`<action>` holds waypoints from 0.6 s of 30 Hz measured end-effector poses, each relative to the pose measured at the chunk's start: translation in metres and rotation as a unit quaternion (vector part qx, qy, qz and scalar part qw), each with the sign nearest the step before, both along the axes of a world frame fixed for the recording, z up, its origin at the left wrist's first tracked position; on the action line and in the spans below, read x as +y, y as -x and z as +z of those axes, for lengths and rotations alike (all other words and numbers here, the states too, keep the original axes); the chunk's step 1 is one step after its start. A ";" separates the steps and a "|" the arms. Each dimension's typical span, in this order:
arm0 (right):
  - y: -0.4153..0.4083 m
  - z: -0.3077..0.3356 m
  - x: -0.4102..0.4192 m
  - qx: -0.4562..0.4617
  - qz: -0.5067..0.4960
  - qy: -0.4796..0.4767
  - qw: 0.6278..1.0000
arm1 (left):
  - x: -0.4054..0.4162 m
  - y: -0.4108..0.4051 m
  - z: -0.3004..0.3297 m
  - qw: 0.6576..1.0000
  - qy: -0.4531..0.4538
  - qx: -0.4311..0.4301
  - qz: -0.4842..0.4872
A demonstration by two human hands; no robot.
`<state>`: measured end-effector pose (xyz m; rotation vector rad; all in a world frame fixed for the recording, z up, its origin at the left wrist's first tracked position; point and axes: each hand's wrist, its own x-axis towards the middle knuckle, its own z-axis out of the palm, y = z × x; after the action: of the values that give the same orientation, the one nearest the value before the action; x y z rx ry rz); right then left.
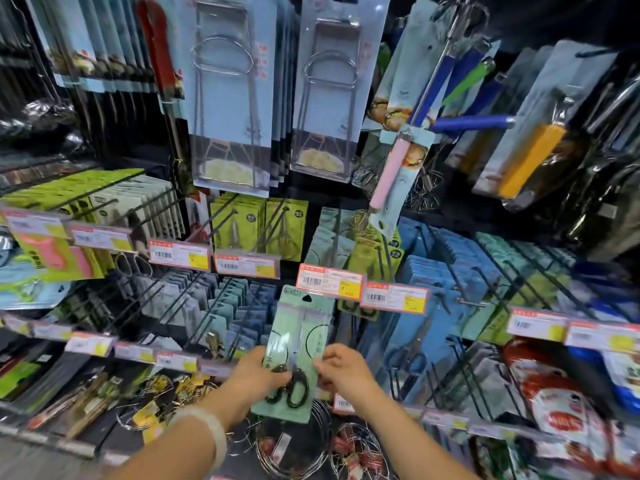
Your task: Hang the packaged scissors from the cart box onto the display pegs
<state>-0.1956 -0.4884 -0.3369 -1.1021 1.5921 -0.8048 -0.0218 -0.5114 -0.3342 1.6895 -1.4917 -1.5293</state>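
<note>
A pack of scissors (300, 344) on a pale green card, black handles at the bottom, is held upright in front of the display. My left hand (258, 374) grips its left edge near the handles. My right hand (343, 370) pinches its right edge. The card's hang hole at the top sits just left of a red and white price tag (330, 280) on the end of a black peg (335, 237). Similar green and blue packs (242, 303) hang on pegs behind. The cart box is out of view.
Rows of black pegs with price tags (180, 254) jut toward me across the wall. Clear packs of wire racks (232, 98) hang above. Whisks with coloured handles (391, 168) hang at upper right. Wire rings and loose goods (294, 445) lie on the lowest shelf.
</note>
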 end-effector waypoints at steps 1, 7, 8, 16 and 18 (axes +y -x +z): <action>0.001 0.001 0.001 0.016 -0.013 0.018 1.000 | -0.001 0.003 -0.002 1.000 0.007 -0.008 -0.004; 0.020 0.013 0.005 0.042 -0.040 0.083 0.995 | -0.002 0.025 0.008 0.997 0.080 -0.005 -0.010; 0.022 0.017 0.003 0.036 -0.047 0.093 0.994 | -0.003 0.029 0.013 0.996 0.093 -0.001 -0.009; 0.031 0.022 -0.015 0.023 -0.091 0.109 0.990 | -0.019 0.045 0.021 0.993 0.115 0.029 0.014; 0.031 0.019 -0.016 0.022 -0.088 0.107 0.990 | -0.018 0.045 0.017 0.993 0.109 0.042 0.023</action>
<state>-0.2265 -0.5046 -0.3181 -1.1479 1.6858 -1.0971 -0.0669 -0.5296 -0.3172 1.5051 -1.5058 -1.3421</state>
